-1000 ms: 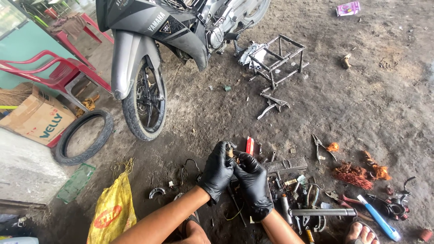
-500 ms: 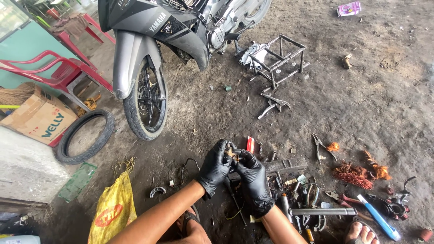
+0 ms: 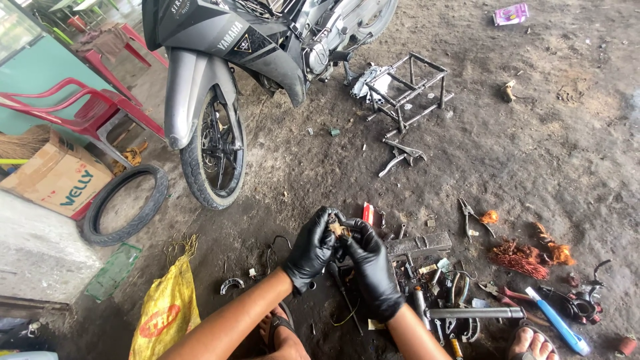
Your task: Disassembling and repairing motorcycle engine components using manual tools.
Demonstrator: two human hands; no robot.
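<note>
We see both hands in tight, glossy black gloves, the left hand (image 3: 312, 250) and the right hand (image 3: 371, 267) each covered to the wrist, the cuffs ending in a plain edge. Behind the grip our forearms are bare, with no sleeves. Below them, dark-strapped sandals (image 3: 275, 327) are on our feet.

A small brownish part (image 3: 339, 229), pinched between gloved fingertips above the ground.
</note>
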